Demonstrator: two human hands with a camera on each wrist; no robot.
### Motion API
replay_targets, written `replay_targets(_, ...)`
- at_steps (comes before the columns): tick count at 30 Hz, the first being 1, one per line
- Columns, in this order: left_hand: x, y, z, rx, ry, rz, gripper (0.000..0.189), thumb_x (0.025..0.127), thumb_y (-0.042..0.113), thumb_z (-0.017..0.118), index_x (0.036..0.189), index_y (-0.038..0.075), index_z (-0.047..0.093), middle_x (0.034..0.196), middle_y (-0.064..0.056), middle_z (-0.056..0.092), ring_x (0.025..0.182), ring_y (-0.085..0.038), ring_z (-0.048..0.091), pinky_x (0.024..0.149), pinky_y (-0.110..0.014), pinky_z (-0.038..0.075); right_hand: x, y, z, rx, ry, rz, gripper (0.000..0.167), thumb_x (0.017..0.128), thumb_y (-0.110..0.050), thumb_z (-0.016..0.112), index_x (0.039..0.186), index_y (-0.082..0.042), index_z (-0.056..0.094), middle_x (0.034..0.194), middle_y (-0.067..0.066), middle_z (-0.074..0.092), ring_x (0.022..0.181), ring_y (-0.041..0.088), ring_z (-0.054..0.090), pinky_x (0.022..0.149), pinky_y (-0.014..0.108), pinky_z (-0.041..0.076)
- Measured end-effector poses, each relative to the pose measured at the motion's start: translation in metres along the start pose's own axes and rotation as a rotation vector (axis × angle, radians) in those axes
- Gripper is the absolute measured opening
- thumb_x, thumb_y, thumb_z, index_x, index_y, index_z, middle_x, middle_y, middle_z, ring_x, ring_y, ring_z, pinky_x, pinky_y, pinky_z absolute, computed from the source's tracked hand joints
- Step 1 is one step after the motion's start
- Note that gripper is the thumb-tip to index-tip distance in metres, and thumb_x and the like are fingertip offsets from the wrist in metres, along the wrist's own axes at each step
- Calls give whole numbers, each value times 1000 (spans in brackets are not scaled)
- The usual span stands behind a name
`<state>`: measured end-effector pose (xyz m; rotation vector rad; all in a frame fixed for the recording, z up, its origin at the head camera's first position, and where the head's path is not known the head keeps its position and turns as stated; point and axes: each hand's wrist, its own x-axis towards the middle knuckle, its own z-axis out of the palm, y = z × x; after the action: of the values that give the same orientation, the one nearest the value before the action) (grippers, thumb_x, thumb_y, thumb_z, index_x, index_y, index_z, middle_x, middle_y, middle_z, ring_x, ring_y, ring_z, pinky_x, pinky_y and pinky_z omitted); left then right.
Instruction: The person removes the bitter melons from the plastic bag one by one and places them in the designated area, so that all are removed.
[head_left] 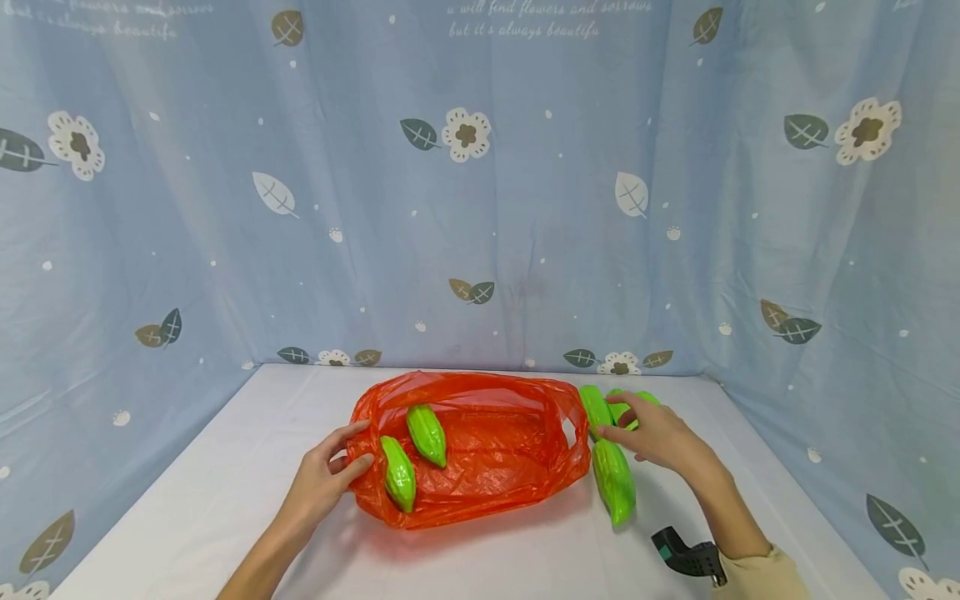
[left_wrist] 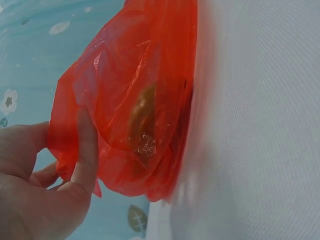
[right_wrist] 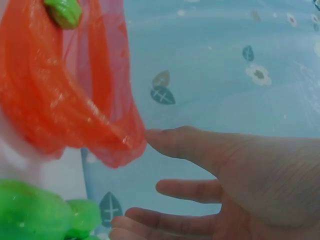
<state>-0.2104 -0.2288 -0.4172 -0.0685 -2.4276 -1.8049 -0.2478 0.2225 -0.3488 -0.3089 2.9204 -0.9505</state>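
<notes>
1. Head view: a thin red bag (head_left: 487, 483) lies on the white table (head_left: 187, 533), two green gourds (head_left: 427, 435) inside toward its left end.
2. Left hand (head_left: 318, 483) pinches the bag's left edge between thumb and fingers.
3. Right hand (head_left: 663, 435), fingers spread, seems to hold nothing, by the loose gourds (head_left: 615, 483) right of the bag; contact cannot be told.
4. Likely handling: bag light, limp, easily torn, best held by its rim; gourds firm, perhaps slippery, best gripped round the middle.

This looks like a curtained booth (head_left: 832, 242): blue leaf-and-flower fabric (head_left: 555, 242) hangs beyond and on either side of the left hand (head_left: 324, 473) and right hand (head_left: 663, 432), a white tabletop (head_left: 517, 554) beneath them.
</notes>
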Motion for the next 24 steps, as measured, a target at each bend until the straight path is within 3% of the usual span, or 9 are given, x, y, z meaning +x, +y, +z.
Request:
replay_targets(8,1,1,-1,-9,-8,5,54,93,18,68,143,12,49,139,-19,50,102,-14,69,76,-26,60,8,-23,0,-29,2,-31,62,88,-37,71,138,-6,50,105,16,66,72,21,65,62,31,58)
replay_targets(15,1,2,-1,-14,-7,13,54,93,16,68,143,10,49,138,-20,50,97,-10,68,74,-25,60,14,-45,0,-48,3,-52,60,88,-39,71,137,-9,53,105,12,68,70,16,63,62,29,57)
replay_targets(24,-1,1,-1,-10,3,2,52,93,17,68,142,12,51,137,-18,52,93,-5,67,74,-23,59,25,-63,12,-5,-38,-66,61,88,-33,73,138,-5,51,93,8,67,67,20,62,58,28,55)
